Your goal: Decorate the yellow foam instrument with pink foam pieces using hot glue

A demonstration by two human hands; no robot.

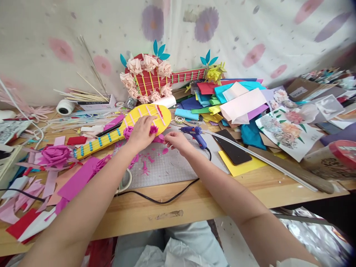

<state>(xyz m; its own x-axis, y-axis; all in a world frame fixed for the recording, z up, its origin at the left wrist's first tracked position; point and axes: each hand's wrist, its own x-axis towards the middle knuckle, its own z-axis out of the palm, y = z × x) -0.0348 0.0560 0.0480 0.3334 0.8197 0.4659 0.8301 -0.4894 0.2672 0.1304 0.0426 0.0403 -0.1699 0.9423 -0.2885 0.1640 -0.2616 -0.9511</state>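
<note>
A craft workshop: paper scraps [239,100], glue gun [194,133], cutting mat [167,167].

Part of the yellow paper guitar [116,131] is covered by the left hand [141,134]. What is pinched by the right hand [175,141] cannot be told. The red tin [343,154] is cut off at the edge.

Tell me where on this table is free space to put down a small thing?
Bare wood lies along the near edge, between the black cable and the yellow sheet. The grey cutting mat below the right hand is partly free. Crowded: paper pile, scraps.
</note>
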